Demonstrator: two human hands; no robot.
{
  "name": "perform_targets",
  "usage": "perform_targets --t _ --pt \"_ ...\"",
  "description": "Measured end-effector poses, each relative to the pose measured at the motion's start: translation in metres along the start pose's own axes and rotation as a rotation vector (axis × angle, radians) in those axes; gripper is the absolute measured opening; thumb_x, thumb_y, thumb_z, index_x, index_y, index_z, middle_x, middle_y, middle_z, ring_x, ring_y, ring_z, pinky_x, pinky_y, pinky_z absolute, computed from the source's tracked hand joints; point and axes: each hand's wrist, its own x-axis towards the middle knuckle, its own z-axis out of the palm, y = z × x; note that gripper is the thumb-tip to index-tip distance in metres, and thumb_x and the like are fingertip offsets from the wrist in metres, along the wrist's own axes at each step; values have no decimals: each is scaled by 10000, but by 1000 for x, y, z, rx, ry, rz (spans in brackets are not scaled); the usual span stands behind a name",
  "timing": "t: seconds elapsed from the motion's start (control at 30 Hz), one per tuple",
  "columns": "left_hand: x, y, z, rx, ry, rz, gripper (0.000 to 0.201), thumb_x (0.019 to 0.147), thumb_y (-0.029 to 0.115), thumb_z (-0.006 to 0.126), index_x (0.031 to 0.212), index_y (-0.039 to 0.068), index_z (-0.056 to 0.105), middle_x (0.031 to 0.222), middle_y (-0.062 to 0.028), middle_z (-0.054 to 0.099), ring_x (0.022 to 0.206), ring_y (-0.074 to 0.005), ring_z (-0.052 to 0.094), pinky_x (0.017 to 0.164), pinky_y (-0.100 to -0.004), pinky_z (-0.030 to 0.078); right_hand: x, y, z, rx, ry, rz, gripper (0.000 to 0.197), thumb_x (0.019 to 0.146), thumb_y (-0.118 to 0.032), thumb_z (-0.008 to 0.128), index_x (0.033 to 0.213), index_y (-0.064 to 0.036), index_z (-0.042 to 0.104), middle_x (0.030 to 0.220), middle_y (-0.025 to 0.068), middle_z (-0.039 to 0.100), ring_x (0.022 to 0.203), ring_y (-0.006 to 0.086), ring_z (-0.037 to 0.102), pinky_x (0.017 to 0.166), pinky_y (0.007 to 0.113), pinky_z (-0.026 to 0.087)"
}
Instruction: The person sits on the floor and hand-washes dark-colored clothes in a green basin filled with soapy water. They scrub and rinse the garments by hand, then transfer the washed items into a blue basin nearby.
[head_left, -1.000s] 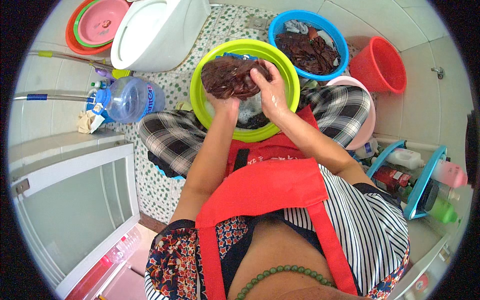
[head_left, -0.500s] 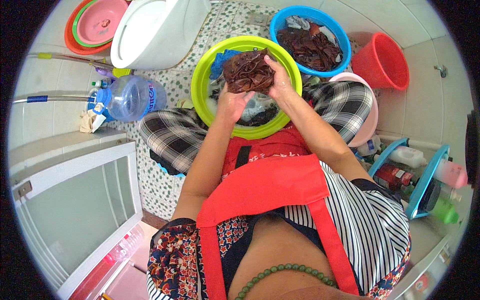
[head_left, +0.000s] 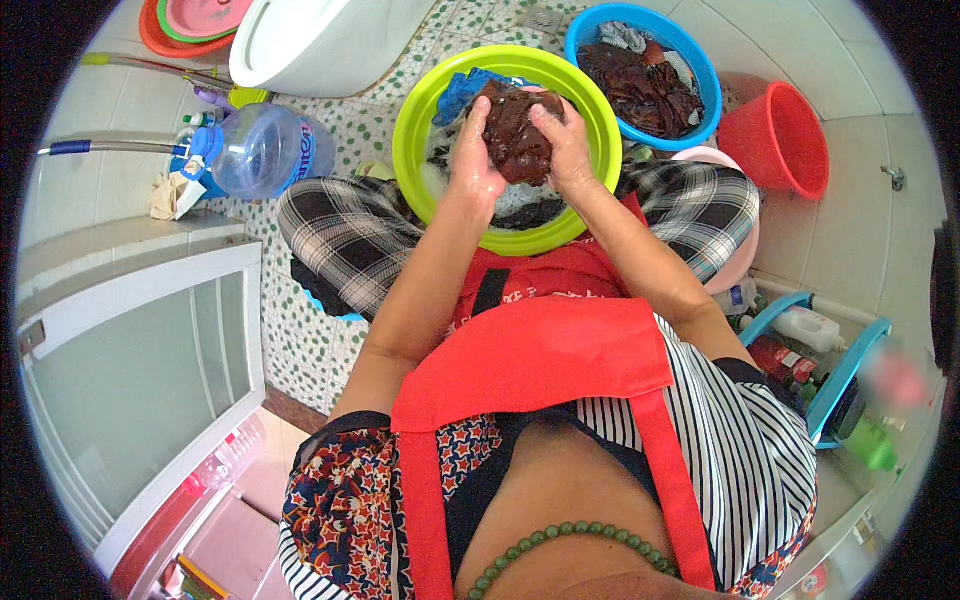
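Note:
A wet, dark brown cloth (head_left: 520,140) is bunched between my two hands above a lime-green basin (head_left: 408,170). My left hand (head_left: 476,155) grips its left side, and my right hand (head_left: 566,145) closes on its right side with the thumb on top. Below the cloth, the basin holds sudsy water with dark and pale laundry in it. A blue cloth (head_left: 470,92) lies against the basin's far left inner wall. What garment the brown cloth is, I cannot tell.
Beyond on the right, a blue basin (head_left: 712,75) holds more brown and grey laundry. Beside it stands a red bucket (head_left: 795,140). A pink basin (head_left: 738,262) shows behind my right knee. At left are a large water bottle (head_left: 262,150) and a white toilet (head_left: 320,45); a bottle rack (head_left: 850,375) sits at right.
The brown cloth is squeezed into a narrower bundle. My left hand has moved from beneath it to its left side, and my right thumb now presses on top. The view has shifted slightly.

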Motion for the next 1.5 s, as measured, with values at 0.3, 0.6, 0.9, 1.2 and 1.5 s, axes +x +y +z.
perform_targets --t 0.3,0.6,0.9,1.2,1.5 --pt "-10 -6 16 98 146 263 237 873 204 560 1054 52 568 976 -87 622 857 -233 630 788 -380 527 -4 -5 5 337 17 301 342 862 -307 587 1040 -17 561 945 110 631 837 234 628 794 372 510" --pt "-18 -1 24 128 168 278 201 847 111 589 1034 38 575 963 -52 595 829 -172 596 768 -319 505 4 6 -7 480 -41 498 408 915 -375 471 1096 -31 594 1042 145 644 930 286 628 866 426 498" --pt "-16 -6 23 138 179 294 184 845 123 572 1011 44 563 938 -73 609 820 -202 621 755 -350 525 7 14 -15 501 -12 527 401 904 -376 475 1078 -36 599 1037 137 645 925 285 630 867 427 496" --pt "13 -21 -27 162 276 60 244 858 174 581 1062 42 573 997 -67 606 845 -196 619 759 -340 514 5 49 -28 500 141 698 403 865 -405 535 1066 -65 618 1072 126 647 949 294 624 901 455 476" --pt "14 -40 -10 98 -90 -247 507 939 471 425 1284 106 497 1297 -92 528 1188 -253 505 1007 -478 385 17 18 -86 621 350 570 443 882 -397 505 1185 -78 559 1223 140 572 1109 341 545 991 522 395"
